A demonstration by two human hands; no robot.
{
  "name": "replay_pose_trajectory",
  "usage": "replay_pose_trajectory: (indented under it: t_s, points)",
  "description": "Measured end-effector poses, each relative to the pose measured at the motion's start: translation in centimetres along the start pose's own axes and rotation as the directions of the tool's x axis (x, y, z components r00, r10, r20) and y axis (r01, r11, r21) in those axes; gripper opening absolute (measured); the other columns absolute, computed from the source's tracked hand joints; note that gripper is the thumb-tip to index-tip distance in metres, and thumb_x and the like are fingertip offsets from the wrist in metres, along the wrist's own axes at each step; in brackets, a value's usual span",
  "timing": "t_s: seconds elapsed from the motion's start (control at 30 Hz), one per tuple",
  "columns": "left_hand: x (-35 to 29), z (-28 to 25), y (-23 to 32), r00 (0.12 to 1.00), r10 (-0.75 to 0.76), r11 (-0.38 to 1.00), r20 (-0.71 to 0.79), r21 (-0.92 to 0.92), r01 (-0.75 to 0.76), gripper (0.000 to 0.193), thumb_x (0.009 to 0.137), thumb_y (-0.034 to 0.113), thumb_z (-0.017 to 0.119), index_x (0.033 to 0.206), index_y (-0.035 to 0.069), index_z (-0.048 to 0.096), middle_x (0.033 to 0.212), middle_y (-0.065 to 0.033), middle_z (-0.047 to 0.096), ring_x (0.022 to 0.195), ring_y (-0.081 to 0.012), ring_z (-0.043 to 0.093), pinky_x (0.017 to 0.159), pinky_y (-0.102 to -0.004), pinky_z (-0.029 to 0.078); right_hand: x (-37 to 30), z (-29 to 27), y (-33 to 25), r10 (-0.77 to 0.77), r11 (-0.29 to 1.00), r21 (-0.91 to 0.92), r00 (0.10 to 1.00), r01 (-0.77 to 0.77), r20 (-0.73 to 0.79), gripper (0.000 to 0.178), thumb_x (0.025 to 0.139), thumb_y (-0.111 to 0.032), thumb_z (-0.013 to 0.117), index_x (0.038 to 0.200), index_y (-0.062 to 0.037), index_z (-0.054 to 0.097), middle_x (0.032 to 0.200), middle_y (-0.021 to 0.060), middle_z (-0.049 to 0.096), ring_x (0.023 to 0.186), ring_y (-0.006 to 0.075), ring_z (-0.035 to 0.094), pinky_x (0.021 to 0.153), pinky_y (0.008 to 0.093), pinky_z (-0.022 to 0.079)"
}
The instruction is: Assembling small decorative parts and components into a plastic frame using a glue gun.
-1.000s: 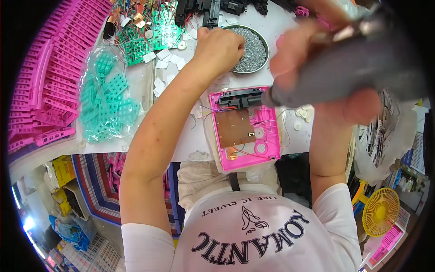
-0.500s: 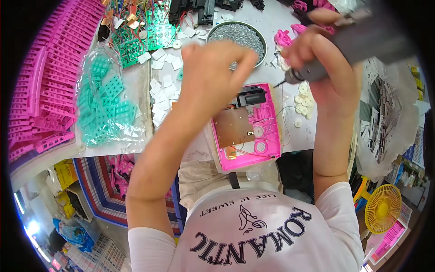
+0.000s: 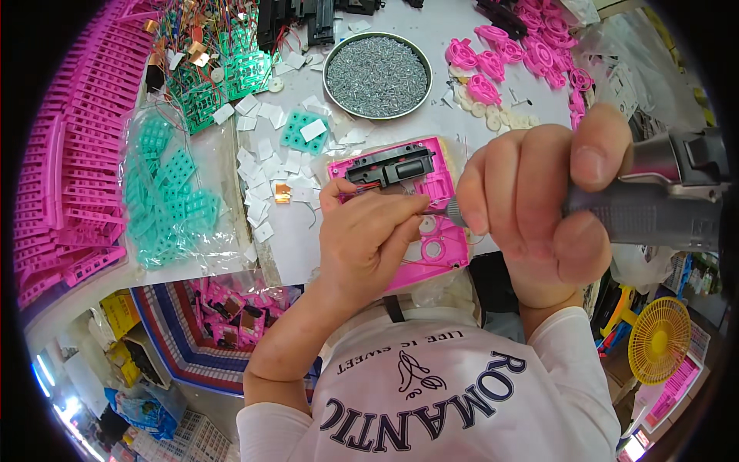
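Observation:
My right hand (image 3: 539, 200) is wrapped round a grey electric screwdriver (image 3: 662, 212), held almost level with its bit pointing left. The bit reaches the fingertips of my left hand (image 3: 369, 239), which are pinched together over a pink plastic housing (image 3: 454, 248). Whatever those fingertips hold, if anything, is too small to make out. A black module (image 3: 396, 168) with thin wires lies across the far end of the housing. The left part of the housing is hidden under my left hand.
Beyond the housing stands a round tin of screws (image 3: 377, 77). White pads (image 3: 265, 165) and a teal keypad sheet (image 3: 296, 132) lie left of it. Pink rings (image 3: 493, 65) are at the far right, green circuit boards (image 3: 246, 75) far left. A yellow fan (image 3: 659, 340) stands lower right.
My left hand has come down from in front of the tin onto the housing. The screwdriver has swung lower and levelled, its bit moving left to my left fingertips.

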State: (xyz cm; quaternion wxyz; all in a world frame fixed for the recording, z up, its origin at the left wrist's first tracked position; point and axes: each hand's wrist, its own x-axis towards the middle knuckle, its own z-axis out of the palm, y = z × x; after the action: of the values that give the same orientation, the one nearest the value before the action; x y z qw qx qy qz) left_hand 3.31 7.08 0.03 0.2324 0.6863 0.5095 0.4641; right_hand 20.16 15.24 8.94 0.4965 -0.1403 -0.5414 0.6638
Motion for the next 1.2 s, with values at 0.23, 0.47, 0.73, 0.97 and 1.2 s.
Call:
replay_pose_trajectory:
  t_s: [0.23,0.47,0.73,0.97,1.2]
  points:
    - [-0.3,0.3,-0.7,0.995,0.093,0.995,-0.021,0.034,-0.092,0.02,0.081,0.012,0.081,0.098,0.014,0.072,0.089,0.0005,0.072,0.079,-0.0166,0.066,0.094,-0.0411,0.032,-0.3,0.4,0.3,0.018,0.998,-0.052,1.0,-0.018,-0.011,0.034,0.094,-0.028,0.077,0.115,-0.0201,0.051,0.063,-0.0045,0.052,0.053,0.011,0.051,0.061,0.0307,0.05]
    - [2.3,0.6,-1.4,0.998,0.045,0.875,0.047,0.479,-0.062,0.027,0.077,0.016,0.081,0.102,0.016,0.072,0.105,0.0046,0.069,0.104,-0.0175,0.061,0.102,-0.0526,0.028,1.9,-4.0,4.8,-0.188,0.98,-0.061,0.982,0.189,0.033,0.026,0.095,0.0,0.054,0.118,-0.0117,0.053,0.064,0.001,0.046,0.054,0.0144,0.043,0.06,0.036,0.044]
    - [1.7,1.3,-2.7,0.996,0.091,0.89,-0.008,0.45,-0.077,0.023,0.076,0.013,0.079,0.098,0.014,0.072,0.102,0.0058,0.069,0.102,-0.0167,0.06,0.108,-0.0573,0.025,2.2,-3.7,7.3,-0.17,0.92,-0.366,0.984,0.142,-0.044,0.018,0.092,0.007,0.058,0.104,-0.0031,0.05,0.068,0.0056,0.053,0.054,0.0128,0.049,0.06,0.0371,0.051]
    - [2.7,1.0,-3.0,0.994,0.081,0.91,0.071,0.401,-0.103,0.036,0.077,0.017,0.081,0.11,0.014,0.068,0.099,-0.0034,0.068,0.107,-0.0237,0.061,0.107,-0.0521,0.028,2.3,-4.4,7.9,-0.146,0.889,-0.434,0.989,0.145,0.032,0.018,0.087,0.009,0.062,0.097,-0.0018,0.052,0.067,0.0061,0.054,0.052,0.0132,0.051,0.055,0.0324,0.05]
    - [3.6,-1.9,-1.7,0.981,-0.039,0.954,0.188,0.298,-0.019,0.06,0.074,0.013,0.083,0.129,0.007,0.06,0.115,-0.0168,0.069,0.107,-0.0357,0.066,0.097,-0.0453,0.049,6.5,-5.9,4.1,0.009,1.0,-0.002,1.0,-0.009,0.008,0.024,0.091,-0.013,0.076,0.11,-0.0015,0.066,0.084,0.0035,0.068,0.07,0.0112,0.064,0.061,0.0252,0.05]
